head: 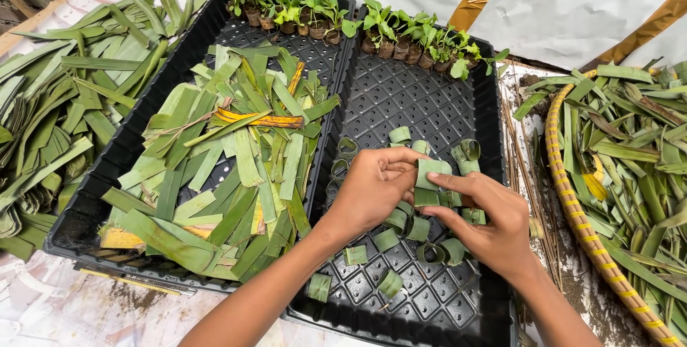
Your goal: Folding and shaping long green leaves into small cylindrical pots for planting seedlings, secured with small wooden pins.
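My left hand [372, 186] and my right hand [486, 222] meet over the right black tray [429, 96]. Together they pinch a strip of green leaf [429, 179], curled into a small ring between the fingers of both. Several finished leaf rings [418, 229] lie scattered on the tray's grid below and around my hands. A row of small seedlings [422, 39] in leaf pots lines the tray's far edge.
The left black tray [93, 197] holds a heap of cut leaf strips [236, 161], with seedlings [286, 7] at its far edge. More long leaves [50, 104] lie at far left. A woven basket [572, 211] at right holds leaf scraps. Thin sticks [519, 154] lie beside it.
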